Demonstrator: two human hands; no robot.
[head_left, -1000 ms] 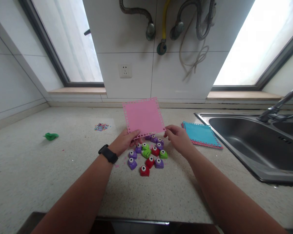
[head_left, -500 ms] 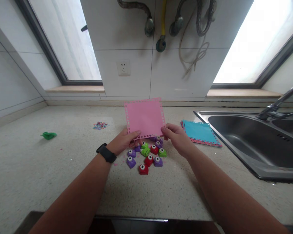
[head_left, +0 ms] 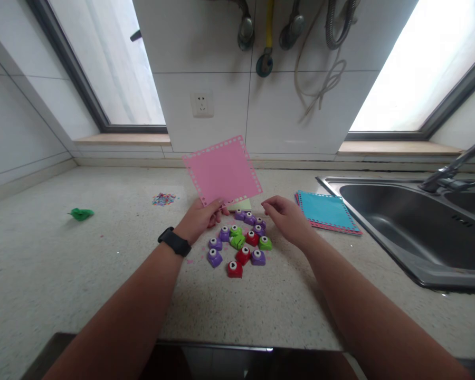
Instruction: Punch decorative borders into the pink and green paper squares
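Observation:
A pink sheet (head_left: 224, 171) with small shapes punched along its edges is held up, tilted, by its lower left corner in my left hand (head_left: 206, 215). My right hand (head_left: 283, 215) is off the sheet, to its lower right, with thumb and fingers drawn together and nothing visible between them. Below both hands, several small craft punches lie on the counter: purple (head_left: 214, 257), red (head_left: 235, 269) and green (head_left: 265, 243). Behind the sheet's lower edge, part of a pale yellow-green paper (head_left: 240, 205) shows.
A stack of punched sheets, blue on top (head_left: 326, 210), lies by the steel sink (head_left: 404, 227) at right. Paper confetti (head_left: 164, 199) is scattered left of the sheet on the speckled counter (head_left: 119, 221). A crumpled green item (head_left: 81, 214) lies far left.
My right hand has let go of the pink sheet and moved slightly right. The sheet has risen and tilted in my left hand, uncovering more punches and the pale paper.

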